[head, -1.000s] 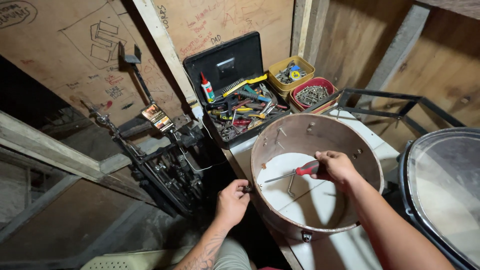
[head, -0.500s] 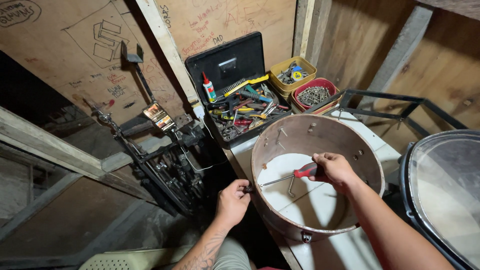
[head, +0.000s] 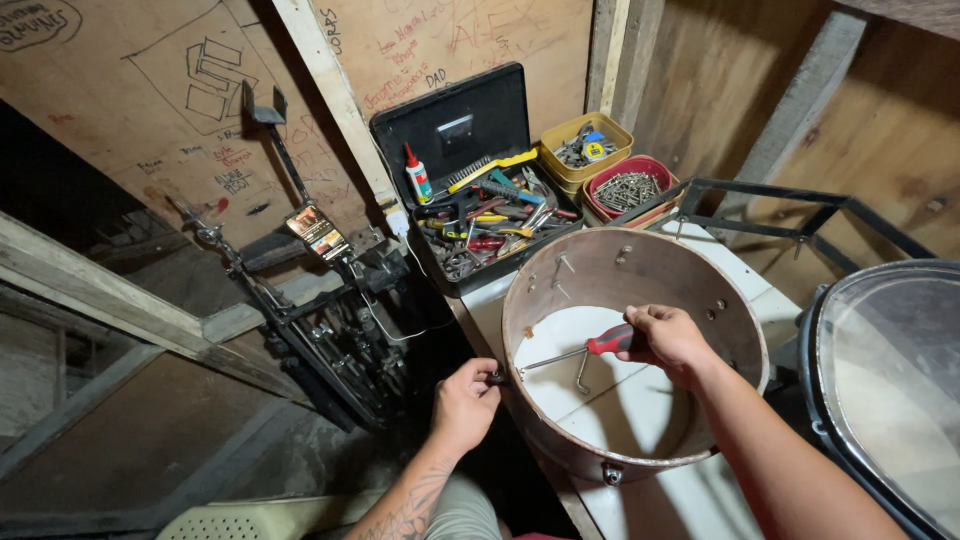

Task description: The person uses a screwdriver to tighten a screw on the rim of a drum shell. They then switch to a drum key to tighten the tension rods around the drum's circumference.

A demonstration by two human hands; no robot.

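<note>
A round wooden drum shell (head: 640, 262) lies open side up on a white table (head: 650, 505). Inside it, my right hand (head: 668, 340) grips a red-handled screwdriver (head: 610, 343), its shaft pointing left at the shell's inner wall. My left hand (head: 465, 400) is outside the shell on the left, fingers pinched on a small metal fitting (head: 497, 377) at the wall, opposite the screwdriver tip. A loose hook-shaped rod (head: 580, 372) lies on the white surface within the shell.
An open black toolbox (head: 478, 205) full of hand tools sits behind the shell, beside a yellow tub (head: 585, 140) and a red tub (head: 627, 185) of screws. A drum with clear head (head: 895, 390) is at right. Folded metal stands (head: 330, 330) lean at left.
My right hand and the screwdriver have shifted slightly lower inside the shell. My left hand stays pinched at the outer wall.
</note>
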